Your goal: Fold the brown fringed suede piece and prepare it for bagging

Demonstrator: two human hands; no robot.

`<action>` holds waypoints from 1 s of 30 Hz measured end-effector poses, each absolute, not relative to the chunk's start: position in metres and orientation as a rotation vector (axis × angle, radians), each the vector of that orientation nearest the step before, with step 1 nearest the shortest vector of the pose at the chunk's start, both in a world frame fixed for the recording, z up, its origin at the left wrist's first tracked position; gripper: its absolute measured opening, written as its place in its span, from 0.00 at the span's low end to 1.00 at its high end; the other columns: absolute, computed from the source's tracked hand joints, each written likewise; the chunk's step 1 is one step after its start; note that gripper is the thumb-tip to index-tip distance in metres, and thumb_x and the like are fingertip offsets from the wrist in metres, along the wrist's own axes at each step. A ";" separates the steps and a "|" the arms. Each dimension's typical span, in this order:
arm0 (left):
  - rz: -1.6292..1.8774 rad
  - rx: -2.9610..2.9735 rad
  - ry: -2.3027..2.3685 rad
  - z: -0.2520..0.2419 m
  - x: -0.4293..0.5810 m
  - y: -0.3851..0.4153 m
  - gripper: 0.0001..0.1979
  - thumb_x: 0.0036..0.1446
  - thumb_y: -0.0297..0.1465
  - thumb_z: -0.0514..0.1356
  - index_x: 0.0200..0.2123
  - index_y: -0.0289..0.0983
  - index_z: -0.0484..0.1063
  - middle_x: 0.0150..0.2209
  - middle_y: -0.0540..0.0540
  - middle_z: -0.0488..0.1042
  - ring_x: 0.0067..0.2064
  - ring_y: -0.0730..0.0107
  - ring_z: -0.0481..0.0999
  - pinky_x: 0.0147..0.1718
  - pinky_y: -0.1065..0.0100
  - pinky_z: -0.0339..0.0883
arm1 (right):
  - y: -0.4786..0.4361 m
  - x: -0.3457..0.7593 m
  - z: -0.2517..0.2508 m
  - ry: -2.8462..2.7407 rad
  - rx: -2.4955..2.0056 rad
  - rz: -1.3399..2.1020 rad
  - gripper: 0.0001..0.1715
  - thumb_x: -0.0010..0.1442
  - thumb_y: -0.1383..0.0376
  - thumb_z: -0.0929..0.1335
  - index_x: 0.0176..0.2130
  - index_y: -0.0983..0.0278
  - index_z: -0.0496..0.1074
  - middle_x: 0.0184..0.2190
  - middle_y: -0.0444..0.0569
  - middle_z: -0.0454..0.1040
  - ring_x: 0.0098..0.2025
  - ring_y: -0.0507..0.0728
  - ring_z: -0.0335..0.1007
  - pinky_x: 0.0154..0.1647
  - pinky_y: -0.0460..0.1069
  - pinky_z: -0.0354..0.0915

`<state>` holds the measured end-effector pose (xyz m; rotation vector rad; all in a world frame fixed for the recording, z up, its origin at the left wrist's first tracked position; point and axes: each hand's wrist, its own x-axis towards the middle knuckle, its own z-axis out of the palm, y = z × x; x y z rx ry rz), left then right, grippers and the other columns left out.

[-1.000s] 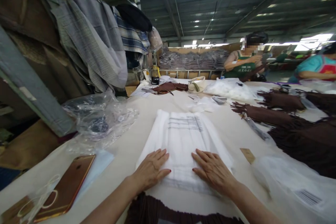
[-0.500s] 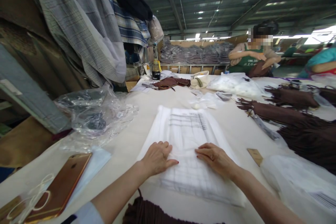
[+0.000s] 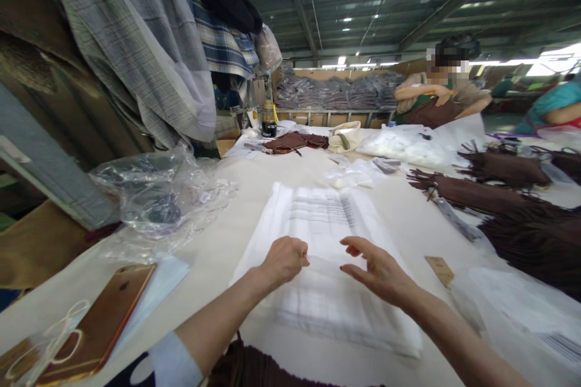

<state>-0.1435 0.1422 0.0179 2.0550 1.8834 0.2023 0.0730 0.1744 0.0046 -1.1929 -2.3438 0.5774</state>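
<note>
In front of me lies a flat stack of whitish see-through plastic bags (image 3: 323,296), with dark printed lines near its far end. Over its left half my left hand (image 3: 287,259) is closed, thumb and fingers pinched on the film of the top plastic bag. My right hand (image 3: 374,269) hovers above the right half, thumb and fingers apart, holding nothing. A brown fringed textile (image 3: 272,369) lies at the near edge, partly out of view.
Left: a phone (image 3: 102,320) with a white cord, and crumpled clear plastic (image 3: 167,193). Right: a brown tag (image 3: 439,271), a filled plastic bag (image 3: 508,308) and brown fringed scarves (image 3: 481,190). Farther back stand a bottle (image 3: 269,124) and a co-worker (image 3: 436,100) handling brown cloth.
My left hand has gone from lying spread on the bags to a closed pinch. My right hand has lifted, and its fingers have parted. The co-worker's brown cloth has shifted.
</note>
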 end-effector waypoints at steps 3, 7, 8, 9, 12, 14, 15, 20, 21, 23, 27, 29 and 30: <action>0.275 1.925 1.884 0.024 -0.148 0.142 0.12 0.46 0.26 0.66 0.17 0.36 0.65 0.21 0.54 0.66 0.30 0.71 0.68 0.28 0.71 0.54 | 0.163 0.071 0.010 -2.429 -1.222 0.553 0.12 0.52 0.66 0.68 0.40 0.61 0.72 0.37 0.50 0.74 0.38 0.59 0.68 0.41 0.54 0.60; 0.353 1.780 1.850 0.029 -0.153 0.137 0.17 0.37 0.25 0.69 0.15 0.36 0.60 0.17 0.57 0.59 0.25 0.73 0.63 0.25 0.71 0.50 | 0.160 0.060 0.009 -2.355 -1.326 0.655 0.11 0.55 0.66 0.65 0.22 0.62 0.67 0.25 0.47 0.71 0.31 0.56 0.65 0.35 0.51 0.56; 0.369 1.747 1.822 0.029 -0.155 0.136 0.17 0.35 0.26 0.69 0.16 0.36 0.60 0.17 0.57 0.59 0.25 0.73 0.62 0.24 0.71 0.49 | 0.162 0.058 0.009 -2.313 -1.361 0.709 0.10 0.53 0.66 0.66 0.21 0.62 0.66 0.23 0.46 0.69 0.29 0.54 0.63 0.32 0.50 0.55; 0.386 1.714 1.782 0.029 -0.156 0.135 0.17 0.34 0.28 0.70 0.16 0.36 0.62 0.18 0.57 0.60 0.25 0.74 0.62 0.23 0.71 0.50 | 0.164 0.056 0.009 -2.269 -1.395 0.769 0.10 0.50 0.66 0.68 0.20 0.62 0.64 0.21 0.44 0.67 0.27 0.53 0.61 0.29 0.48 0.54; 0.445 1.624 1.635 0.029 -0.161 0.132 0.13 0.36 0.35 0.67 0.19 0.36 0.65 0.18 0.56 0.62 0.24 0.74 0.61 0.23 0.71 0.51 | 0.169 0.056 0.009 -2.148 -1.442 0.984 0.13 0.44 0.65 0.70 0.18 0.62 0.61 0.16 0.40 0.61 0.22 0.50 0.55 0.24 0.47 0.49; 0.485 1.575 1.557 0.028 -0.162 0.130 0.13 0.41 0.39 0.62 0.19 0.35 0.66 0.18 0.55 0.62 0.23 0.75 0.61 0.23 0.71 0.52 | 0.169 0.059 0.010 -2.075 -1.421 1.158 0.16 0.41 0.62 0.71 0.17 0.62 0.59 0.15 0.38 0.58 0.21 0.49 0.52 0.23 0.46 0.47; 0.499 1.556 1.530 0.028 -0.162 0.129 0.14 0.42 0.40 0.60 0.19 0.35 0.67 0.18 0.54 0.62 0.23 0.75 0.60 0.23 0.71 0.52 | 0.168 0.061 0.010 -2.035 -1.405 1.242 0.17 0.40 0.60 0.71 0.17 0.61 0.58 0.15 0.37 0.57 0.21 0.48 0.51 0.23 0.46 0.46; 0.485 1.559 1.488 0.032 -0.154 0.125 0.17 0.45 0.43 0.54 0.19 0.35 0.67 0.18 0.52 0.63 0.23 0.75 0.60 0.24 0.71 0.52 | 0.160 0.070 0.013 -1.857 -1.358 1.448 0.23 0.37 0.52 0.72 0.17 0.61 0.57 0.14 0.35 0.51 0.21 0.47 0.43 0.23 0.47 0.42; 0.464 1.580 1.499 0.034 -0.150 0.124 0.16 0.44 0.43 0.54 0.17 0.35 0.65 0.17 0.53 0.60 0.22 0.75 0.57 0.23 0.71 0.50 | 0.158 0.071 0.014 -1.831 -1.355 1.450 0.23 0.37 0.52 0.72 0.17 0.61 0.57 0.14 0.35 0.50 0.21 0.47 0.43 0.23 0.47 0.41; 0.407 1.632 1.526 0.037 -0.144 0.123 0.15 0.42 0.40 0.54 0.13 0.37 0.59 0.14 0.55 0.52 0.21 0.76 0.52 0.21 0.70 0.45 | 0.153 0.070 0.017 -1.782 -1.352 1.442 0.22 0.38 0.52 0.71 0.17 0.62 0.57 0.14 0.35 0.51 0.22 0.47 0.44 0.24 0.47 0.43; 0.261 1.716 1.561 0.037 -0.140 0.123 0.05 0.37 0.31 0.52 0.15 0.36 0.62 0.15 0.55 0.55 0.20 0.75 0.55 0.21 0.70 0.45 | 0.146 0.068 0.016 -1.706 -1.355 1.435 0.19 0.43 0.52 0.68 0.18 0.62 0.59 0.16 0.39 0.59 0.23 0.48 0.52 0.26 0.47 0.51; 0.195 1.760 1.588 0.034 -0.143 0.122 0.02 0.35 0.27 0.51 0.16 0.37 0.62 0.15 0.55 0.57 0.21 0.74 0.57 0.21 0.71 0.47 | 0.144 0.068 0.011 -1.703 -1.370 1.406 0.18 0.45 0.53 0.67 0.19 0.62 0.59 0.17 0.40 0.61 0.23 0.49 0.55 0.27 0.47 0.53; 0.172 1.782 1.611 0.033 -0.145 0.121 0.02 0.35 0.25 0.51 0.15 0.37 0.60 0.16 0.55 0.56 0.22 0.73 0.58 0.22 0.70 0.47 | 0.144 0.068 0.009 -1.713 -1.380 1.375 0.18 0.46 0.53 0.67 0.19 0.62 0.59 0.17 0.40 0.61 0.23 0.49 0.56 0.27 0.47 0.54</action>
